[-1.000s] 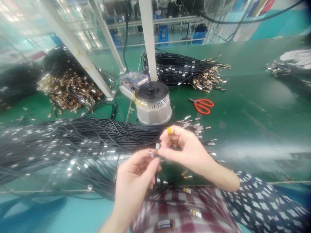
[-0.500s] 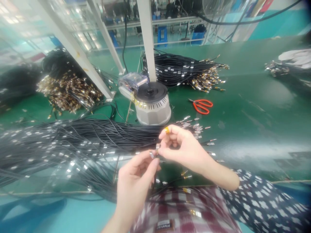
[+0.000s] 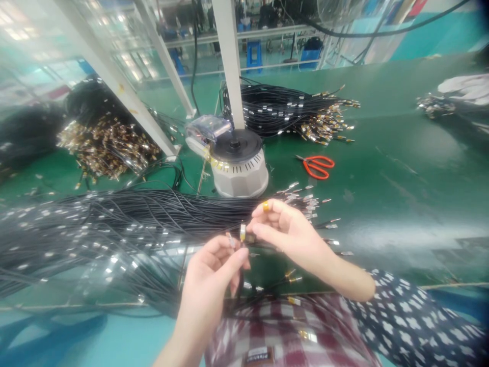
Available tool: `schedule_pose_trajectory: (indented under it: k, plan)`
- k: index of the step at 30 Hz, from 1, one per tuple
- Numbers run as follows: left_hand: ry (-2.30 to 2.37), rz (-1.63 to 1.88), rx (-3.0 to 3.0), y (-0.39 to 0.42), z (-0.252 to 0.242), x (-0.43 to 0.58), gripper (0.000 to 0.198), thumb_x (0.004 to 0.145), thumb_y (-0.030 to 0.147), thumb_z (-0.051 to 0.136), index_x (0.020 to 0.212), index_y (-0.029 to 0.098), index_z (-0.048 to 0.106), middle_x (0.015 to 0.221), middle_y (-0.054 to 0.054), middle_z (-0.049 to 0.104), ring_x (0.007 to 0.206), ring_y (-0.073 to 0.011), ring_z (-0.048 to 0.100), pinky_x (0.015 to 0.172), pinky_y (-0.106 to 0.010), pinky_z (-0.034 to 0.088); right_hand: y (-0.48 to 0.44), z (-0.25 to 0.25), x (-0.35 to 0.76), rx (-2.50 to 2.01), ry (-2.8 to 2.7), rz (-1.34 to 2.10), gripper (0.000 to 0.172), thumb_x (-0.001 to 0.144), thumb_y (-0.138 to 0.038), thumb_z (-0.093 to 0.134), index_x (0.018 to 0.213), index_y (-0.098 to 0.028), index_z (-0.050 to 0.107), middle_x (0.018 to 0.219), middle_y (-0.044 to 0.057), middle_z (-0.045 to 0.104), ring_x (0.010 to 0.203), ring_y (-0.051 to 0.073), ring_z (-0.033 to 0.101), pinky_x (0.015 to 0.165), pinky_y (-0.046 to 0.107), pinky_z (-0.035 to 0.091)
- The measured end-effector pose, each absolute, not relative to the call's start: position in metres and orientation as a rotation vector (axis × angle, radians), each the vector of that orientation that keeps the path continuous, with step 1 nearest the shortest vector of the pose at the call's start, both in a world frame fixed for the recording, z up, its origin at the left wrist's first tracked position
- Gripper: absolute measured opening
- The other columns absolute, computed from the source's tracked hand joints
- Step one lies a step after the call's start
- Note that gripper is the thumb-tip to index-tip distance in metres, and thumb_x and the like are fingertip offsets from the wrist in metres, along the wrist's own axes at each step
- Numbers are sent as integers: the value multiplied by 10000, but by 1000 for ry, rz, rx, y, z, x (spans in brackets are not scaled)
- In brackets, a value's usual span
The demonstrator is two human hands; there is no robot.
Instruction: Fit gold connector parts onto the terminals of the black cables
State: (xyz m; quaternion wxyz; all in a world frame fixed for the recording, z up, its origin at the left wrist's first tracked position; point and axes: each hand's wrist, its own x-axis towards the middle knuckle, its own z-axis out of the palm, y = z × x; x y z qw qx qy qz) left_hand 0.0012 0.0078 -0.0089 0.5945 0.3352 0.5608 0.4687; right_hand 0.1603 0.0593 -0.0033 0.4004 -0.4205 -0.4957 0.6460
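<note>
My left hand (image 3: 212,272) is closed on the end of a black cable, thumb pressed against the curled fingers. Small metal connectors (image 3: 242,232) stick up from this grip, and one carries a yellow band that looks like tape. My right hand (image 3: 284,229) is right beside that connector, thumb and fingers drawn together; what lies between the fingertips is too small to make out. A short piece of yellow tape (image 3: 265,206) clings to its index finger. Under and behind both hands lies a thick bundle of black cables (image 3: 171,206) with bare silvery connectors at its right end.
A round tape dispenser (image 3: 240,173) stands behind my hands, with red-handled scissors (image 3: 319,166) to its right. More cable bundles (image 3: 275,107) with yellow-banded ends lie at the back, and another heap (image 3: 110,148) at left. White posts (image 3: 231,66) rise from the green table (image 3: 382,178).
My right hand has shifted slightly right, away from the left fingertips. The connector between the hands now stands more upright and shows a yellow band.
</note>
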Motion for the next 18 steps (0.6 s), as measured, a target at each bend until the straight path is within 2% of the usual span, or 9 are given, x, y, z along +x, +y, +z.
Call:
schedule_pose_trajectory:
  k: [4,10,18]
  plan:
    - [1288,1091,786,9,-10,0,226,746,280,765,768,163,573,570,33,622,359,-36,408,345,-147,330,56,-6,159,-1040,-1198,1654,280,769,-348,721,926,-187,555,911,44,656,881,185,643,787,340,489]
    - [1290,1103,796,8,-10,0,225,755,280,759,791,165,568,573,31,627,371,-43,422,350,-151,349,52,-3,153,-1051,-1171,1662,277,703,-168,737,872,-188,519,800,-9,672,674,112,605,684,281,451]
    - [1351,1121,831,5,-17,1,243,736,304,778,782,182,573,569,33,624,375,-57,454,331,-147,347,50,-3,148,-1038,-1117,1620,275,678,-112,739,795,-190,502,704,-37,660,628,98,610,614,233,465]
